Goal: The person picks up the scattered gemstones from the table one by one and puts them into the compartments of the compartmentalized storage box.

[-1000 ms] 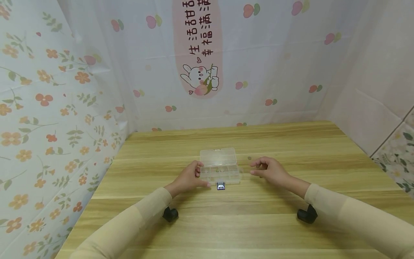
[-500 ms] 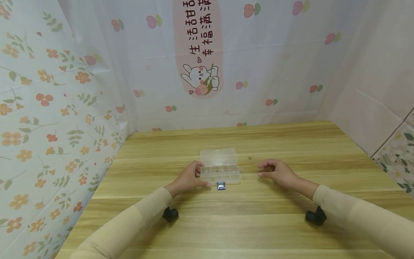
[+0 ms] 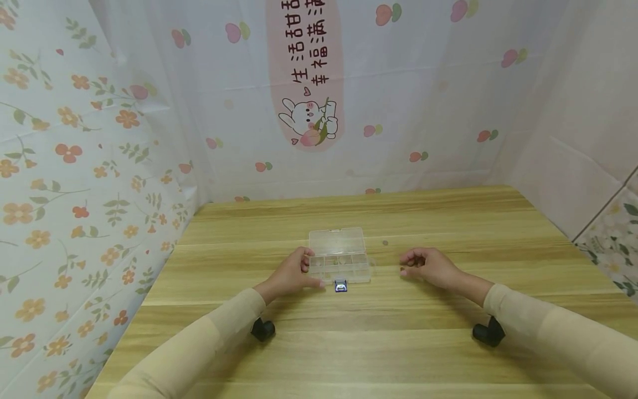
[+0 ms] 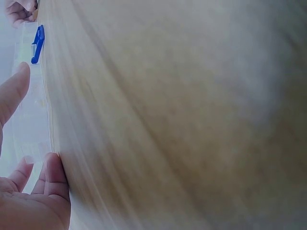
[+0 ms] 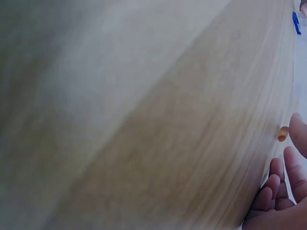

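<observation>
A clear plastic compartment box (image 3: 356, 271) stands on the table with its lid (image 3: 336, 242) raised at the back and a blue latch (image 3: 340, 286) at the front. My left hand (image 3: 294, 270) grips its left end, thumb along the front side and fingers at the left. In the left wrist view those fingertips (image 4: 53, 167) press against the clear plastic. To the right of the box, my right hand (image 3: 431, 266) is low over the wood, thumb and index finger apart. Right by its thumb tip is a small orange tube-shaped piece (image 5: 283, 134). A few small pieces show faintly inside the compartments.
A small grey-green disc (image 3: 385, 243) lies on the wooden table (image 3: 319, 343), right of the lid. A faint clear loop (image 3: 372, 266) shows at the box's right end. Patterned cloth (image 3: 239, 111) hangs behind the table and along the sides.
My right hand has moved right, away from the box, and slightly toward me, and the small orange piece now shows at its thumb. The left hand and the box have stayed put.
</observation>
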Action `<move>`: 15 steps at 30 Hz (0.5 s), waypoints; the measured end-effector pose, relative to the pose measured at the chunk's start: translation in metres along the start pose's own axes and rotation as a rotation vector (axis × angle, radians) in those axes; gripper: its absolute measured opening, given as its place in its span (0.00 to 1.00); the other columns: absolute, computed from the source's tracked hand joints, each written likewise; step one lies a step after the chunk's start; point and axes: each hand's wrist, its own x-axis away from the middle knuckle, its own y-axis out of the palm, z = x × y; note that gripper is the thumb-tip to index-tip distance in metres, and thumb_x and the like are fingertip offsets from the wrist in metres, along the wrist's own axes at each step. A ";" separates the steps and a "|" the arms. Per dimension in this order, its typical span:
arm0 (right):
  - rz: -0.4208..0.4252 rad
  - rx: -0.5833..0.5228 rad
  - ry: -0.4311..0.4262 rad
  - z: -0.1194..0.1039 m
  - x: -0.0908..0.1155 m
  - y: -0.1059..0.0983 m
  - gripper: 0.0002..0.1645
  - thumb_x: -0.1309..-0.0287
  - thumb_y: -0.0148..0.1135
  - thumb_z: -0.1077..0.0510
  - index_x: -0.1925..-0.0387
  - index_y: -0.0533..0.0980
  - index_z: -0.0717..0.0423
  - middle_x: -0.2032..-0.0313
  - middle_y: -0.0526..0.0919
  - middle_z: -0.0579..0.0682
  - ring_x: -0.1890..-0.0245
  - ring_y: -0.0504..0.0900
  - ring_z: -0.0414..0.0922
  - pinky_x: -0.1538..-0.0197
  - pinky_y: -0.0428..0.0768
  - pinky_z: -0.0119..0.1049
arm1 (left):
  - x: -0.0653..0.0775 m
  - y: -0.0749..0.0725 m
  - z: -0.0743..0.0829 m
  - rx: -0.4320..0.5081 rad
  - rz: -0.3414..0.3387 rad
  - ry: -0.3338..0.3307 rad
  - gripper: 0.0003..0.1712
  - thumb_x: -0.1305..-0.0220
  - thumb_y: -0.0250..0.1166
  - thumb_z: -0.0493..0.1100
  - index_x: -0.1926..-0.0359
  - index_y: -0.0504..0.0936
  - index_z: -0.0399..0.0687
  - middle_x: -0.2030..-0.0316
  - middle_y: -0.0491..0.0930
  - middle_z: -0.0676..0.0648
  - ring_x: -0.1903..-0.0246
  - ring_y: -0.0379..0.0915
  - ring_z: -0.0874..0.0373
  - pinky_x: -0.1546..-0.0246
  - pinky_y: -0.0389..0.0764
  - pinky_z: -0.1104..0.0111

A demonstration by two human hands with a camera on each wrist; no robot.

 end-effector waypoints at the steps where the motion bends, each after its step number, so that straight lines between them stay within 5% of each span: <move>1: -0.004 -0.004 0.001 0.001 0.000 0.000 0.20 0.46 0.72 0.56 0.55 0.79 0.63 0.63 0.78 0.52 0.65 0.71 0.47 0.68 0.73 0.32 | 0.000 0.000 0.000 0.001 0.000 -0.001 0.42 0.56 0.81 0.43 0.43 0.68 0.40 0.58 0.68 0.46 0.61 0.64 0.53 0.58 0.69 0.62; 15: 0.006 0.039 -0.020 0.004 0.001 0.003 0.20 0.49 0.75 0.57 0.56 0.80 0.62 0.61 0.79 0.52 0.63 0.72 0.46 0.62 0.72 0.34 | 0.000 0.000 0.000 -0.004 0.004 0.001 0.42 0.56 0.81 0.43 0.43 0.68 0.39 0.59 0.67 0.46 0.61 0.64 0.53 0.58 0.69 0.63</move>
